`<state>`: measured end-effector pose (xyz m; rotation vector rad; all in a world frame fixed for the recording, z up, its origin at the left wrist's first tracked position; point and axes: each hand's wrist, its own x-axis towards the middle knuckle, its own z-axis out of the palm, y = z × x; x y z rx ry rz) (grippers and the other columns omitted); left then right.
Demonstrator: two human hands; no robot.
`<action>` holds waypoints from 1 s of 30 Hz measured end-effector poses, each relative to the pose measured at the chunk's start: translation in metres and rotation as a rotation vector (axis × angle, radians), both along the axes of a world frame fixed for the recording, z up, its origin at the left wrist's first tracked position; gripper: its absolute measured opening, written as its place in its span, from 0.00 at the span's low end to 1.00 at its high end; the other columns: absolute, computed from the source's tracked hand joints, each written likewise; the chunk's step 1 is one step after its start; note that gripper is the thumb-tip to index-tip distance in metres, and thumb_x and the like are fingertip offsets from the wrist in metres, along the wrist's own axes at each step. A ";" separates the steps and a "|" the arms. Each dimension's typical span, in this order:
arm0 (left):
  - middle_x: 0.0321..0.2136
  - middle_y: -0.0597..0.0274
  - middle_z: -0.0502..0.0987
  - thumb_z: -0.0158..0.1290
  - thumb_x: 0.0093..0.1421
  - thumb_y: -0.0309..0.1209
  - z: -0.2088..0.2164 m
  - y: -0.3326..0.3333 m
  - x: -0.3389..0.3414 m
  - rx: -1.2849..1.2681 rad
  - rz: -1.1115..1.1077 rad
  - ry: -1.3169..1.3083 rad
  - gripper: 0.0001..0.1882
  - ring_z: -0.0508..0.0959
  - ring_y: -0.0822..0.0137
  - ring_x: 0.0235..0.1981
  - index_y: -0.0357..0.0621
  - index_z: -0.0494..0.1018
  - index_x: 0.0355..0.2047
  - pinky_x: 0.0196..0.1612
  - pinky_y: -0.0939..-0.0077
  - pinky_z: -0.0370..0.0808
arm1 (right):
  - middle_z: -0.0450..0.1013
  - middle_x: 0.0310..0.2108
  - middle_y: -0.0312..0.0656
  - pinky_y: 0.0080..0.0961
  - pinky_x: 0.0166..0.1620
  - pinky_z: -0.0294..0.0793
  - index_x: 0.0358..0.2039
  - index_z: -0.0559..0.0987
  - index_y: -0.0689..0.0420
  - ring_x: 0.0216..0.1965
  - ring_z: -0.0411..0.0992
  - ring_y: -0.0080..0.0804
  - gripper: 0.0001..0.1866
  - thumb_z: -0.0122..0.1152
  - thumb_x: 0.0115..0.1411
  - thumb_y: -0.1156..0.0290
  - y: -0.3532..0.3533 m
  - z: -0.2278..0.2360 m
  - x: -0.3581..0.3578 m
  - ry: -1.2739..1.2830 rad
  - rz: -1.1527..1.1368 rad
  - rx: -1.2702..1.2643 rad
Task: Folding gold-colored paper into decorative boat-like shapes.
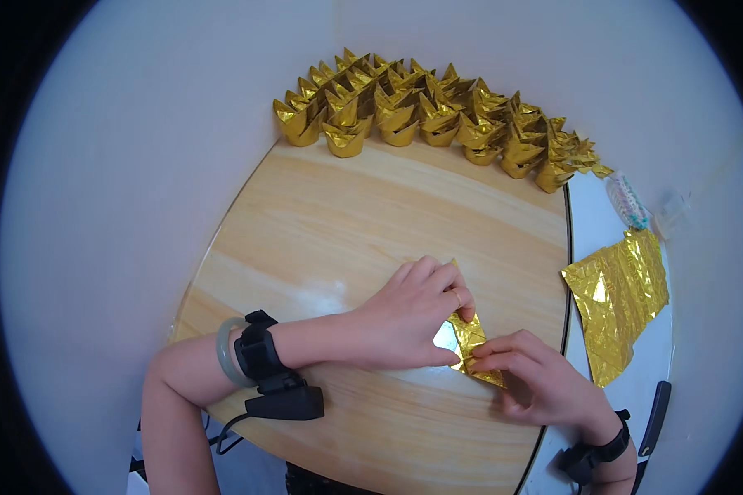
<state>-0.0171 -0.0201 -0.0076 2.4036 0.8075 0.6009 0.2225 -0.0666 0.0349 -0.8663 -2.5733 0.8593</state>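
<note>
A folded strip of shiny gold foil paper (473, 334) lies slanted on the wooden table between my hands, with a pale patch along its left side. My left hand (409, 313) is curled over the strip's upper part, fingertips on its far end and thumb near its left edge. At the lower end, my right hand (541, 375) pinches the foil between thumb and fingers. Parts of the strip are hidden under my fingers. Along the table's far edge stand several rows of folded gold paper ingots (398, 120), boat-shaped with pointed tips.
Crinkled gold foil sheets (619, 305) lie on a white surface right of the table (347, 214). Beyond them are a patterned plastic packet (627, 202) and a clear plastic container (673, 216). A dark-handled tool (655, 417) lies near my right wrist. Pale walls enclose the table.
</note>
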 end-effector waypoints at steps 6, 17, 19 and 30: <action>0.41 0.58 0.67 0.62 0.48 0.35 -0.007 0.001 0.000 0.030 -0.018 -0.057 0.19 0.63 0.54 0.46 0.48 0.70 0.39 0.51 0.63 0.60 | 0.71 0.44 0.38 0.30 0.45 0.74 0.45 0.77 0.53 0.44 0.70 0.39 0.23 0.63 0.46 0.82 0.004 -0.011 0.003 -0.014 -0.066 0.074; 0.40 0.61 0.67 0.61 0.50 0.38 -0.008 -0.004 0.006 0.088 0.090 -0.028 0.16 0.64 0.55 0.47 0.50 0.71 0.37 0.53 0.62 0.58 | 0.75 0.38 0.34 0.28 0.40 0.74 0.41 0.79 0.53 0.38 0.71 0.35 0.18 0.67 0.46 0.77 0.006 -0.012 -0.003 -0.048 -0.089 0.231; 0.40 0.60 0.68 0.61 0.50 0.38 -0.004 -0.003 0.005 0.058 0.079 -0.021 0.16 0.64 0.56 0.47 0.47 0.72 0.37 0.53 0.62 0.58 | 0.75 0.37 0.34 0.28 0.39 0.74 0.39 0.79 0.53 0.37 0.71 0.35 0.16 0.68 0.47 0.76 0.006 -0.013 -0.004 -0.040 -0.102 0.215; 0.44 0.57 0.65 0.64 0.46 0.37 0.000 0.003 -0.003 -0.036 -0.033 0.024 0.23 0.62 0.53 0.51 0.49 0.70 0.42 0.57 0.61 0.56 | 0.75 0.26 0.39 0.25 0.31 0.74 0.31 0.79 0.58 0.24 0.73 0.32 0.08 0.68 0.52 0.71 0.006 -0.017 -0.018 0.008 -0.423 0.049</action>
